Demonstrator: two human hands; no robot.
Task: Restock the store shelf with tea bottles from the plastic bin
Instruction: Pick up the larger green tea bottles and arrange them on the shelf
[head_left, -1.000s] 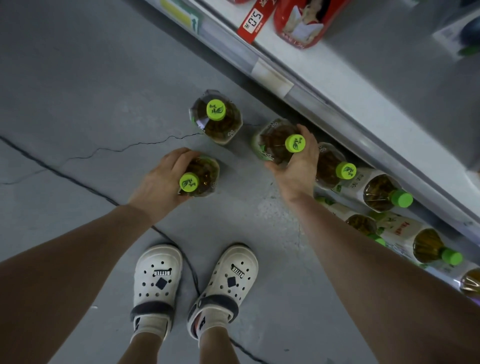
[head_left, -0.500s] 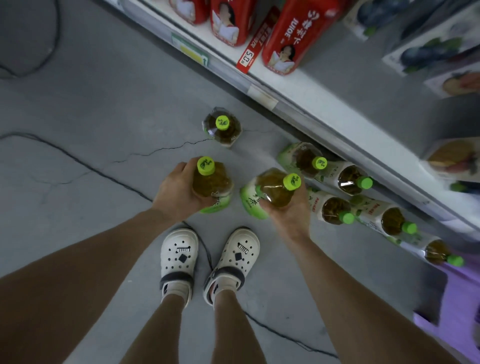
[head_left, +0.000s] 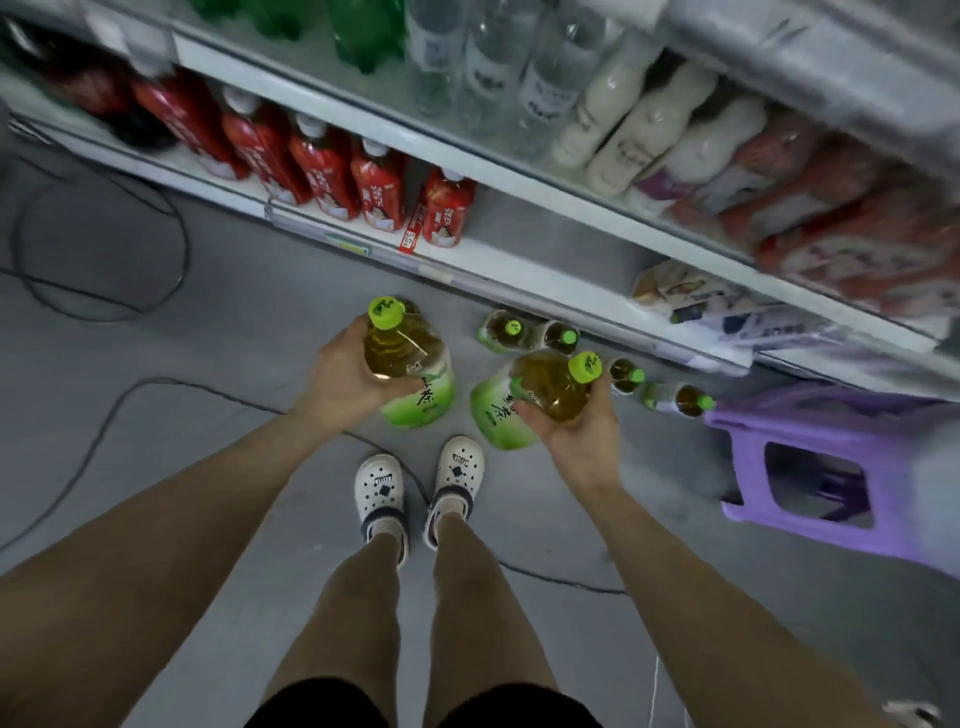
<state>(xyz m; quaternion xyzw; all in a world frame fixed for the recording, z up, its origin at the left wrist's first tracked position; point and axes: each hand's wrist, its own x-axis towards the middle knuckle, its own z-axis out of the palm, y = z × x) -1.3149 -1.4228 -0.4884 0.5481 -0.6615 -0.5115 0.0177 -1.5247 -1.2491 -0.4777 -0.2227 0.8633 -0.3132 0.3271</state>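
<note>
Tea bottles, one in each hand, are held above a grey concrete floor (head_left: 156, 338) by a person standing in white clogs (head_left: 380, 491). The left hand (head_left: 345, 382) curls its fingers round the upper body of the left tea bottle (head_left: 408, 366), green cap up. The right hand (head_left: 576, 423) grips the right tea bottle (head_left: 530, 397) from below, the bottle tilted with its cap pointing to the right. Beside the right arm stands a purple plastic stool (head_left: 810, 457). Beyond the hands, more tea bottles on the floor (head_left: 556, 336) lie in a row along the foot of the store shelf (head_left: 519, 291), whose lowest board carries red-labelled drink bottles (head_left: 379, 182) at the left. Higher boards hold clear water bottles (head_left: 493, 67) and white milky drink bottles (head_left: 639, 124), blurred. A black cable (head_left: 104, 291) loops across the floor at the left.
</note>
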